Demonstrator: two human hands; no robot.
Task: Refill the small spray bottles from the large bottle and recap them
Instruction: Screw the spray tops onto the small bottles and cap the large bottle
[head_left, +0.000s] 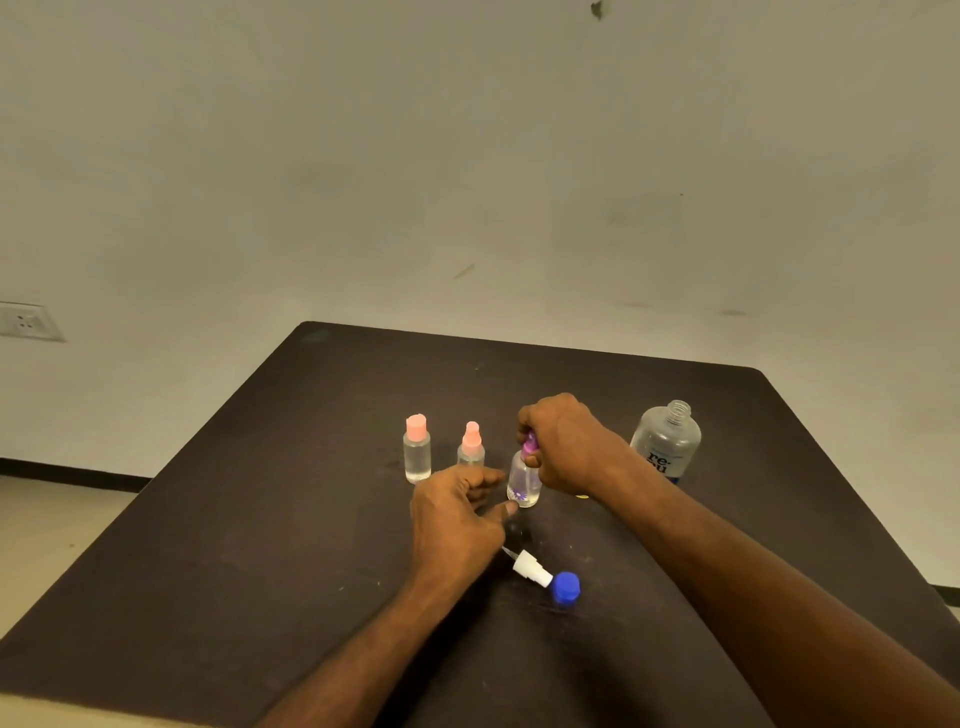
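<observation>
One dark rectangular table (311, 519) carries everything. Near its right edge stands the big clear uncapped bottle (666, 441), label reading "re-". Mid-table, my right hand (566, 444) grips the purple spray cap (531, 446) on a small clear bottle (523, 480); my left hand (457, 512), fingers loosely curled, touches its base. Two pink-capped small bottles (417, 448) stand leftward; a white sprayer (530, 567) and blue cap (566, 587) lie nearer me.

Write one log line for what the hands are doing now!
right hand: grips purple spray cap on small clear bottle | left hand: beside bottle, holds nothing | large clear bottle: uncapped
</observation>
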